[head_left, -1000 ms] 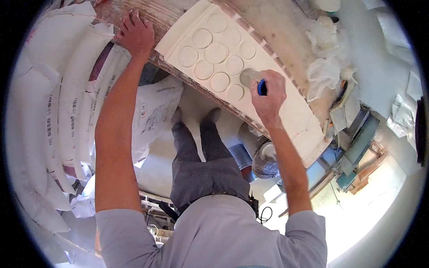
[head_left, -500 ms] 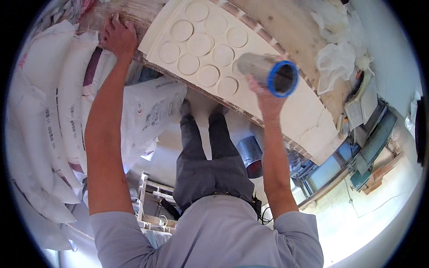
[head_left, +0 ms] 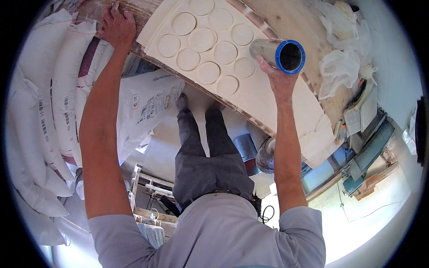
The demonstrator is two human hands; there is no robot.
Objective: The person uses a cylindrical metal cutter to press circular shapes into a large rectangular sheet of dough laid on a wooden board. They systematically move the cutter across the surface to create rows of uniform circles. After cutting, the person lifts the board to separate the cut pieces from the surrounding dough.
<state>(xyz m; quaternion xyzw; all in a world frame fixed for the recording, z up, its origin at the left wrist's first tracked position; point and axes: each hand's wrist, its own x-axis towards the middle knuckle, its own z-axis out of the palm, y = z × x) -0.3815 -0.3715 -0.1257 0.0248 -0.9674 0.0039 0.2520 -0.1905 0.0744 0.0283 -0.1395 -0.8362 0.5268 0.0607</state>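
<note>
My right hand (head_left: 279, 80) is wrapped round a tube-shaped dough cutter (head_left: 263, 48), a grey cylinder with a blue ring at its near, open end. The cutter's far end is over the rolled sheet of dough (head_left: 272, 96); whether it touches the dough I cannot tell. Several round outlines are pressed into the sheet, the closest to the cutter being a dough circle (head_left: 244, 68) just left of my right hand. Off the sheet's left end, my left hand (head_left: 117, 27) lies on the wooden worktable (head_left: 145, 6) with its fingers stretched out, holding nothing.
White printed sacks (head_left: 40, 98) are stacked along the left, with another sack (head_left: 145, 100) under the table edge. Crumpled clear plastic bags (head_left: 342, 67) lie at the far right. A dark bucket (head_left: 246, 149) stands on the floor near my feet.
My right hand and the cutter have moved right along the dough. The circle that the cutter partly covered now shows in full. My left hand stays at the table's left end.
</note>
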